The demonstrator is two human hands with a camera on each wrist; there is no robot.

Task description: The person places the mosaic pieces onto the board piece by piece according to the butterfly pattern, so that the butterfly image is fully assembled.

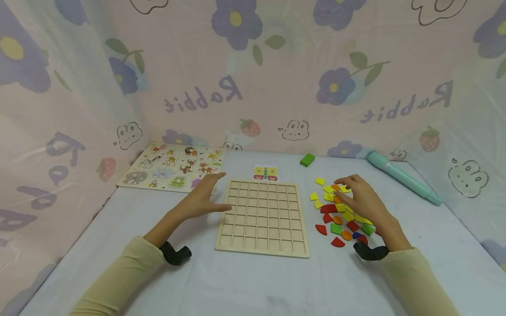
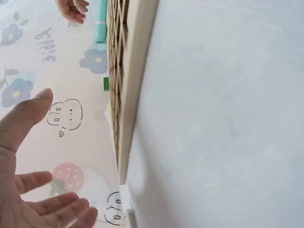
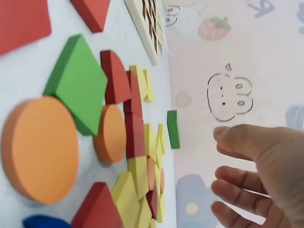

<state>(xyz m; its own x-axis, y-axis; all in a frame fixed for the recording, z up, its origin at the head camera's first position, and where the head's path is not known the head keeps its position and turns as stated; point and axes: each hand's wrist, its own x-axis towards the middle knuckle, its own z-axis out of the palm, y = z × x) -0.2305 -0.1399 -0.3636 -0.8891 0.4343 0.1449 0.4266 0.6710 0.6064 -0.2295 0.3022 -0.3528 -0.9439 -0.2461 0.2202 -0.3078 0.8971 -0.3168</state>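
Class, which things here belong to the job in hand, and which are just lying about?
Likely in the job:
grid
coloured pieces
butterfly card

Probably just lying about:
animal puzzle
teal tube
green block, perhaps, as it sits apart from the pieces

L grip [image 1: 199, 201] spread; R grip [image 1: 364, 200] loosely bent.

Pink floral sheeting [image 1: 276, 87] on three sides, mirrored "Rabbit" lettering [image 1: 202, 96]; pale tabletop [image 1: 245, 285], apparently cloth-covered; soft light.
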